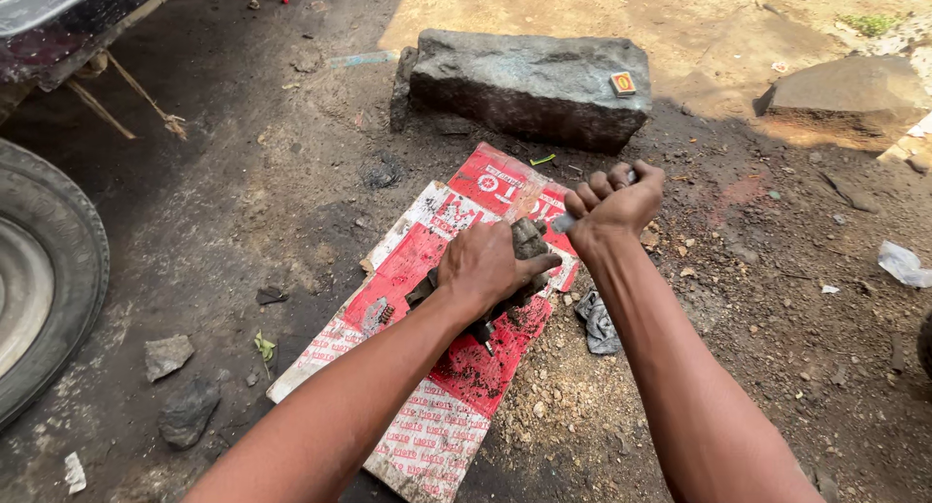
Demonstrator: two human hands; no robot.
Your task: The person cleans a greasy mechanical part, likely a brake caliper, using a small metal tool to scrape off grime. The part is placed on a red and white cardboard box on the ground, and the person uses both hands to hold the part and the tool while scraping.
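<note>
The left hand [485, 267] presses down on a dark, greasy metal part [519, 270]. The right hand [614, 204] is a tight fist around a thin metal tool [564, 223]. The part sits mid-way on a red-and-white cardboard sheet [427, 367], with bare dirt around and a big stone block [529, 83] behind.

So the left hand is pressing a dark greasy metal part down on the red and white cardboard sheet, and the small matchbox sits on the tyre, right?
Not quite. The head view shows the small matchbox on the big grey stone block, not the tyre. The left hand does press the dark greasy metal part on the red and white cardboard sheet.
</note>
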